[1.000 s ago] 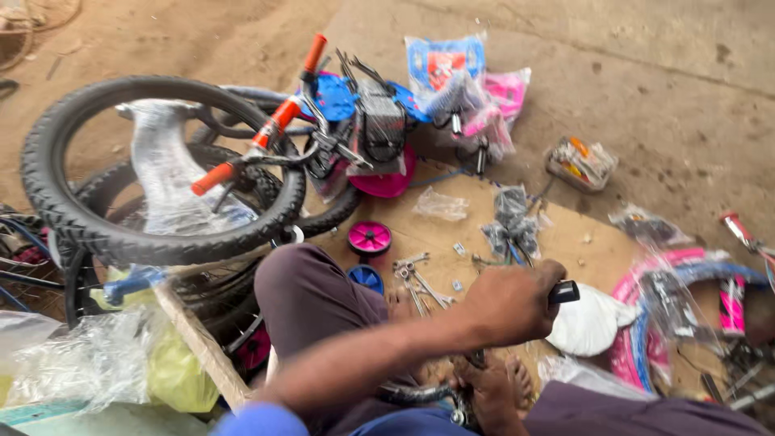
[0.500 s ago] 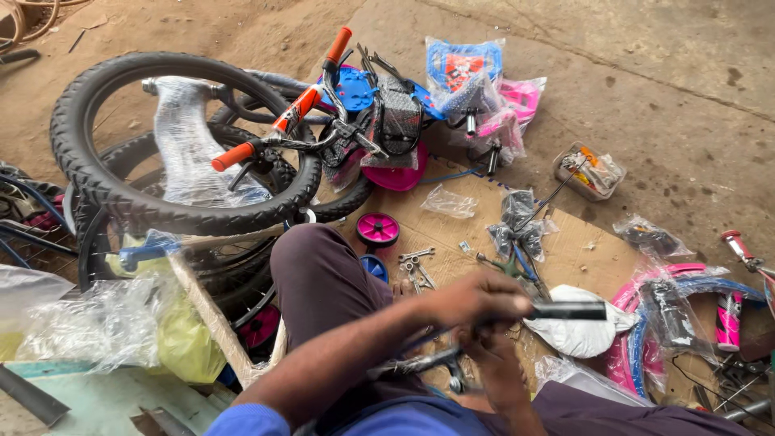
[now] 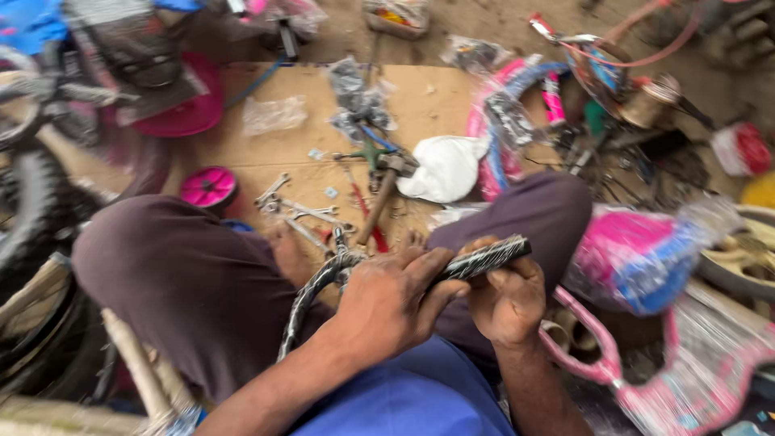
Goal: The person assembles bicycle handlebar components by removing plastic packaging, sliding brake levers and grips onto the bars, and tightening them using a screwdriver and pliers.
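Both my hands hold a curved black bicycle handlebar [image 3: 311, 295] over my lap. My left hand [image 3: 391, 299] wraps the bar just behind its ribbed black grip [image 3: 484, 257]. My right hand [image 3: 507, 300] closes around the grip from below. The bar bends down and left between my knees, which are covered in dark brown trousers. On the cardboard sheet [image 3: 420, 89] in front of my feet lie several wrenches [image 3: 295, 208] and a hammer [image 3: 381, 190].
A pink training wheel [image 3: 208, 187] lies left of the wrenches. A white plastic bag [image 3: 448, 165], wrapped pink bicycle parts [image 3: 646, 258] and a pink frame tube [image 3: 593, 343] crowd the right. A black tyre [image 3: 28, 210] and another bicycle stand at the left.
The view has dropped closer onto my lap and the cardboard. My right hand has come up onto the grip, joining my left hand on the handlebar.
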